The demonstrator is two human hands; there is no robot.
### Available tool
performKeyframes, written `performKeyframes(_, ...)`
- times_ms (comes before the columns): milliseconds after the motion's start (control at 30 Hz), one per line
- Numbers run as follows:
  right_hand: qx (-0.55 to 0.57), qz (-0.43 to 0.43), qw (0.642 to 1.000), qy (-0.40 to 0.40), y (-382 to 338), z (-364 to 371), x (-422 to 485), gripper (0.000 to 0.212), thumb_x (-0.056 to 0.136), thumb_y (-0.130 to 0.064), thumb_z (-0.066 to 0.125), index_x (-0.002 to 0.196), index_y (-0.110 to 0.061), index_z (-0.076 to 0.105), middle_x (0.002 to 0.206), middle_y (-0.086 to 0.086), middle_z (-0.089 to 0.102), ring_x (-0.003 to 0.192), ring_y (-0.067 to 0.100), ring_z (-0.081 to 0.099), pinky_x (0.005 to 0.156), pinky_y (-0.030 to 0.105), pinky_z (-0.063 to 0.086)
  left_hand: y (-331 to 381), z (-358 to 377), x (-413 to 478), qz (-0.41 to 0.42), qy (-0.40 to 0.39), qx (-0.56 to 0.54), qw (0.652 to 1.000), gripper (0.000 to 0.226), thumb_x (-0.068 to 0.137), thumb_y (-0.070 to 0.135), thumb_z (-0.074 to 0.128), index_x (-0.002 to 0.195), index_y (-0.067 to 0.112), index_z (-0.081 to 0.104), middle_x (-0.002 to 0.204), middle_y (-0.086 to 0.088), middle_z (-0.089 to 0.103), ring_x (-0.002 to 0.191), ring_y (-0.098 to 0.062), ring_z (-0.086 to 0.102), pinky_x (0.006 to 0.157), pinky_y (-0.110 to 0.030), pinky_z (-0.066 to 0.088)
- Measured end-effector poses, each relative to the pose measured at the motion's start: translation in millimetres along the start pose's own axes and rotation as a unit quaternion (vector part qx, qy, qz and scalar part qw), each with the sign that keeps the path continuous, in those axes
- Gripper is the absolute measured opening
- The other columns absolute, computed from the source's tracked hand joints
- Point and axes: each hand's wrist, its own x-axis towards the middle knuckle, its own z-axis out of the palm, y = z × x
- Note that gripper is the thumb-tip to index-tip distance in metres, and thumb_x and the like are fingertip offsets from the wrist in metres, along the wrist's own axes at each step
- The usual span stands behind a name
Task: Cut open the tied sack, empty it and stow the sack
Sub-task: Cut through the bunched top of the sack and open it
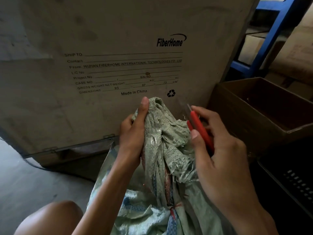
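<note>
While left hand [133, 133] grips sack [169, 136], right hand [220, 150] knife [199, 124] — weave grey-green, frayed.

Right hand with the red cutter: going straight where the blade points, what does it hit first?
Probably the FiberHome crate panel, since the right hand aims its cutter just past the sack; depth is unclear.

**What the sack and the cutter keep out of sight**
The sack [162, 150] is bunched shut, so its contents are hidden, and its lower part runs off the bottom edge. The cutter [199, 129] has a blurred blade tip, and the lower end of its red handle is buried in the right hand [216, 146]. The left hand [133, 133] covers one side of the sack's neck. The cardboard box [254, 106] and the black crate [288, 180] are cut off by the right edge.
</note>
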Motion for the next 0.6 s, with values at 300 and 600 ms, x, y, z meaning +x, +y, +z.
performKeyframes(300, -0.055, -0.039, 0.997, -0.025, -9, 17, -8, 0.054, 0.1, -0.025, 0.055, 0.152, -0.033, 0.045, 0.114, -0.021, 0.066, 0.102, -0.004, 0.065, 0.092, 0.011, 0.053, -6, 4, 1, 0.031, 0.034, -0.006, 0.999, 0.064, 0.078, 0.077, 0.062, 0.093, 0.017, 0.077, 0.091, -0.005, 0.08, 0.091, -0.023, 0.077, 0.094, -0.053, 0.057)
performKeyframes(600, -0.037, -0.043, 0.998, -0.003, -12, 19, -8, 0.054, 0.1, -0.025, 0.053, 0.153, -0.03, 0.044, 0.105, -0.017, 0.068, 0.09, -0.004, 0.065, 0.081, 0.013, 0.054, -8, 8, -1, 0.062, 0.026, -0.005, 0.998, 0.062, 0.08, 0.075, 0.059, 0.092, 0.017, 0.076, 0.09, -0.005, 0.079, 0.09, -0.023, 0.076, 0.092, -0.055, 0.057)
